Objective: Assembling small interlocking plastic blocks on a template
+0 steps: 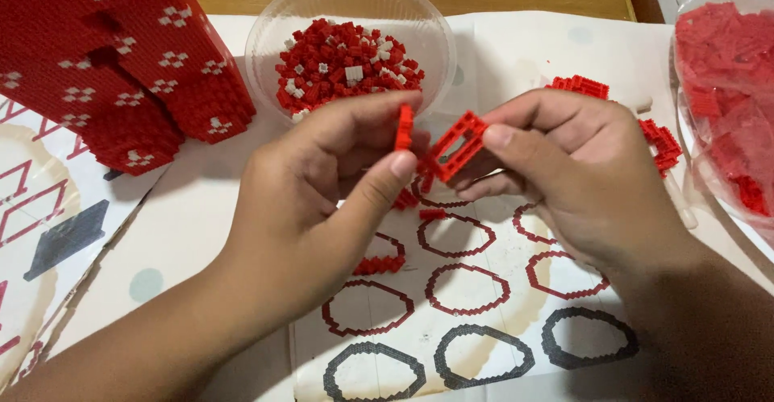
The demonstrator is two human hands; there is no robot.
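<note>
the left hand (322,184) pinches a small red brick strip (404,126) and the right hand (564,168) grips a red open brick frame (456,145), both just above the printed sheet of ring outlines (468,289), where only a few outlines carry bricks, below the clear plastic bowl of red and white bricks (348,63).

Bright, even light — soft shadows, sharp throughout.
</note>
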